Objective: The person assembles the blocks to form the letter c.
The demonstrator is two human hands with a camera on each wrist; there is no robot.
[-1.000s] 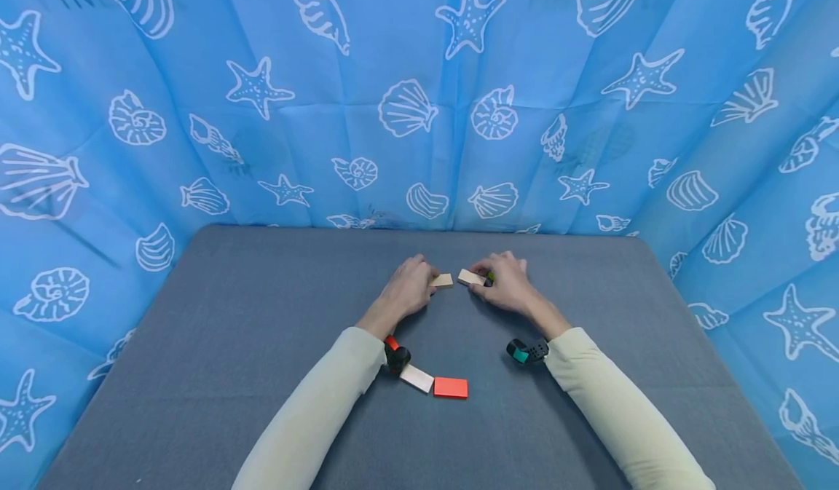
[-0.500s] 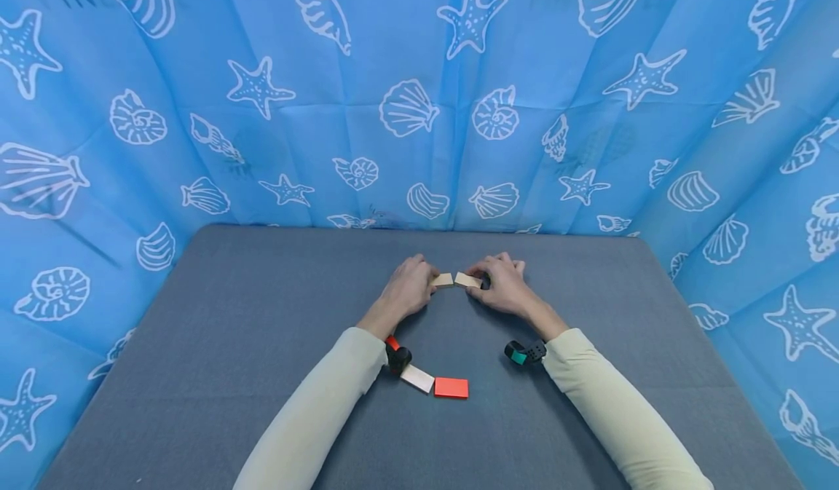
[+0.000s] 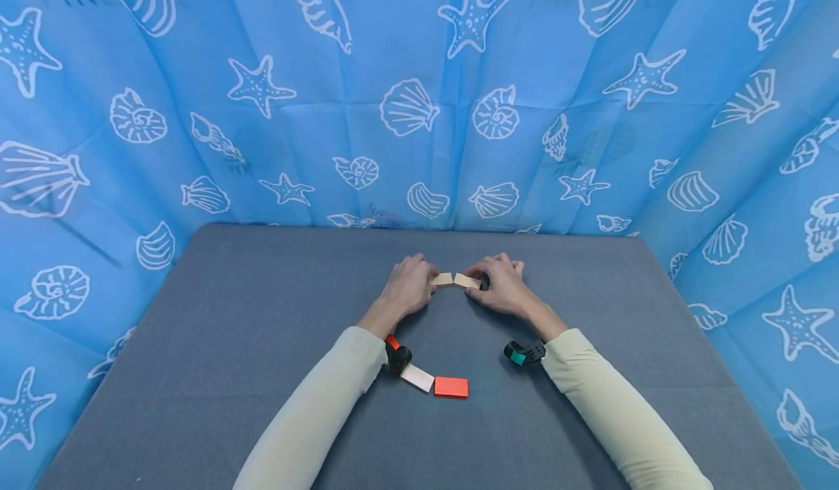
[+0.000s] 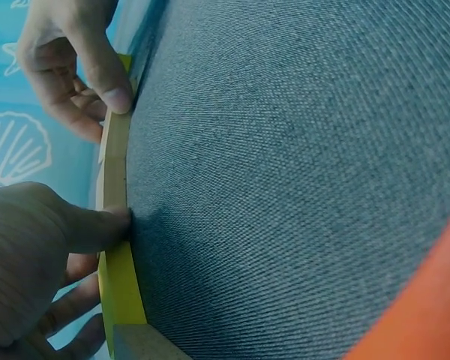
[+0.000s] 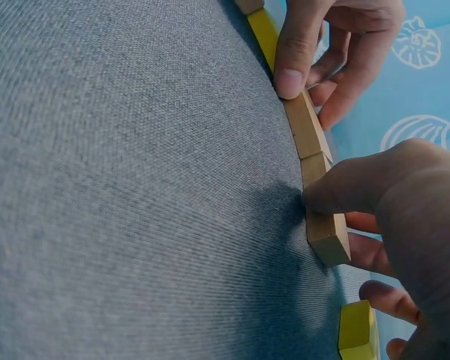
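Observation:
My left hand (image 3: 408, 286) pinches a plain wooden block (image 4: 115, 180) by its end, thumb on the near side and fingers behind. Opposite it, my right hand (image 3: 503, 282) pinches a second plain wooden block (image 5: 326, 225) between thumb and fingers. The two blocks meet end to end at a slight angle on the grey cloth. A yellow block (image 4: 124, 285) continues the line under my left hand, with another wooden block (image 4: 142, 341) after it. Beside the outer fingers of my right hand lies a separate yellow block (image 5: 356, 330), hidden in the head view.
Nearer the body, a pale block (image 3: 416, 378) and a red block (image 3: 451, 387) lie corner to corner on the grey table (image 3: 295, 402). A black wrist camera (image 3: 524, 353) hangs under my right wrist. A blue shell-print curtain (image 3: 367, 126) stands behind the table.
My right hand has slid its block left, closing the gap until it meets the block at my left hand. My left hand has stayed in place.

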